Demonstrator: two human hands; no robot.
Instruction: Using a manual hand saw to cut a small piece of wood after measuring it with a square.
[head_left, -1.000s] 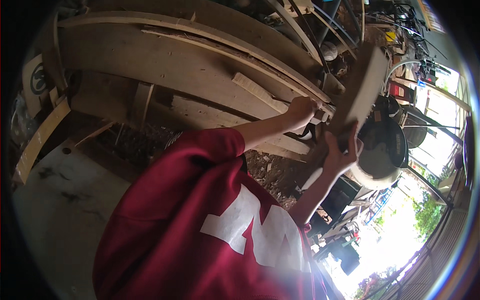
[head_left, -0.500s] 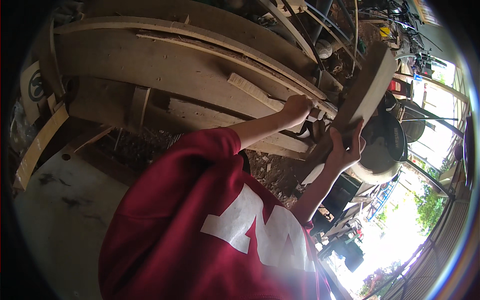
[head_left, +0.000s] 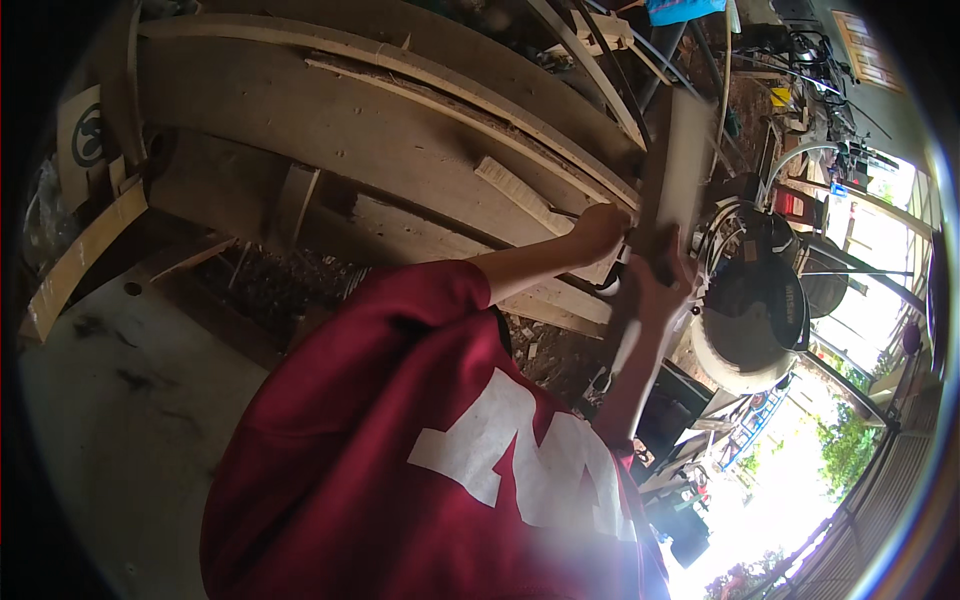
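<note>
Hands are close together: the right hand (head_left: 662, 288) grips the board (head_left: 678, 170), thumb on one side and fingers on the other; the left hand (head_left: 602, 232) is balled into a fist just left of it, and honestly I can't tell if anything's in there. Biggest thing around is the table (head_left: 255, 100), with the board up by its right end; the board's blurry but looks like a thick, solid length of timber, so I'd bet on stiff, fairly heavy and tough to damage; bare wood shouldn't slip much, though the long free end would probably want to tip; I'd hold it near mid-length across the edges, minding splinters. Position-wise, it runs through the right hand's grip, with the pale part sticking out past the fingers; the fist is right beside it, touching or not I can't say; smaller stuff, a block (head_left: 515, 192) lies left of the fist.
</note>
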